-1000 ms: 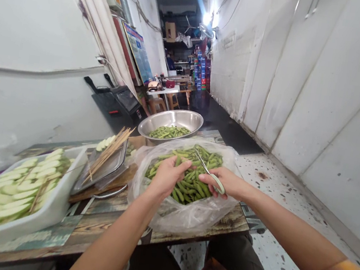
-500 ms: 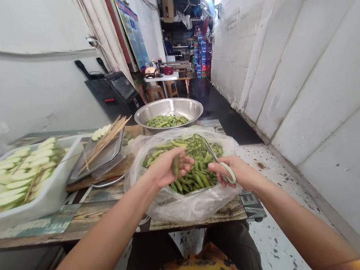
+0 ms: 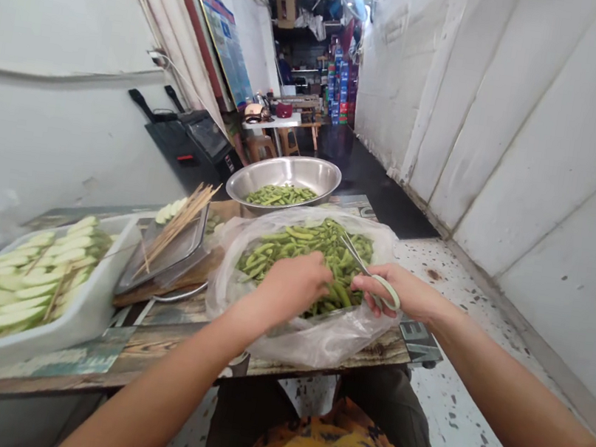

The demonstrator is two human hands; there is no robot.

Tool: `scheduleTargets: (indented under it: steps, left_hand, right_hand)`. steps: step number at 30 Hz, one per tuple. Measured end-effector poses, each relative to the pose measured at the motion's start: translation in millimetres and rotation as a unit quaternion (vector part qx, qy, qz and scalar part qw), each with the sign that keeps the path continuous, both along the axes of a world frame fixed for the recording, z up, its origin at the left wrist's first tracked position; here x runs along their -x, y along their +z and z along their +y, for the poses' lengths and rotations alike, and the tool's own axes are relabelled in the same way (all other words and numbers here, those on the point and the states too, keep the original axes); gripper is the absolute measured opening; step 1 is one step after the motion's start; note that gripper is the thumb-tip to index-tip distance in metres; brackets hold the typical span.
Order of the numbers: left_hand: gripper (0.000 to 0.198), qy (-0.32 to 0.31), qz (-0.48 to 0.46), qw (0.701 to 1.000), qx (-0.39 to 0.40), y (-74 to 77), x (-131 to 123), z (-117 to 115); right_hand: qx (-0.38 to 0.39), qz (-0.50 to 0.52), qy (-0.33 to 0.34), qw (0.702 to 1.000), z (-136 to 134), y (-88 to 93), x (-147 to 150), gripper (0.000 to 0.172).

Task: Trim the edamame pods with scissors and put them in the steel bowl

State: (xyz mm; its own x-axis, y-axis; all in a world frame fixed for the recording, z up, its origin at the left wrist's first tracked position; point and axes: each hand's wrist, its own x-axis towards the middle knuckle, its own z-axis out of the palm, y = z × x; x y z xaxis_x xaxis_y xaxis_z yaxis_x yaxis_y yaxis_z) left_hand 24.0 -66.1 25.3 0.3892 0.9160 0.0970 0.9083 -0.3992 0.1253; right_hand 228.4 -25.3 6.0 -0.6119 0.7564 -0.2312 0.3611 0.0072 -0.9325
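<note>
A clear plastic bag point(image 3: 232, 288) full of green soybean pods point(image 3: 301, 235) lies open on the table in front of me. Palm down, my left hand point(image 3: 292, 282) is over the pods with its fingers curled in among them; the fingertips and anything in them are hidden. My right hand point(image 3: 397, 287) grips a pair of scissors point(image 3: 389, 291) by the pale green handles, at the right side of the bag. The blades point forward and left, over the pods. Behind the bag, a steel bowl point(image 3: 319, 174) holds more pods.
A white tray point(image 3: 116, 263) of skewered pale green slices stands at the left of the table point(image 3: 127, 355). Beside it, wooden skewers point(image 3: 180, 224) lie across a metal tray point(image 3: 198, 235). A white wall point(image 3: 540, 140) runs along the right.
My left hand has turned from palm up, with a pod visible in it, to palm down, and reached forward into the pods. The right hand keeps hold of the scissors.
</note>
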Motion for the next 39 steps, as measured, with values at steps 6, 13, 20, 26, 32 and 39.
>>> scheduleTargets:
  steps: [6, 13, 20, 26, 32, 39]
  left_hand:
    - [0.019, 0.128, -0.278, 0.951, -0.034, 15.7, 25.4, 4.0]
    - [0.027, 0.161, -0.377, 0.912, 0.018, 0.0, 15.7, -0.6]
    - [0.021, 0.107, -0.391, 0.912, 0.061, -12.7, 18.7, 1.6]
    - [0.021, 0.102, -0.395, 0.904, 0.128, -15.0, 18.9, 1.5]
    - [0.021, 0.116, -0.411, 0.893, 0.143, -23.6, 21.8, 7.5]
    - [0.028, 0.154, -0.672, 0.688, 0.228, -15.9, 20.6, 7.4]
  right_hand:
    - [-0.018, -0.018, 0.025, 0.999, -4.9, 2.7, 3.1, 0.045]
    - [-0.031, -0.013, 0.053, 0.998, -10.9, 9.2, 14.0, 0.039]
    - [-0.087, -0.046, 0.033, 0.995, -11.9, 6.5, 19.7, 0.048]
    - [-0.106, -0.071, 0.024, 0.991, -8.7, -3.7, 20.4, 0.048]
    - [-0.062, -0.064, 0.027, 0.996, -3.5, -9.5, 17.8, 0.046]
    - [-0.018, 0.015, 0.005, 1.000, -13.1, 1.0, 17.4, 0.041]
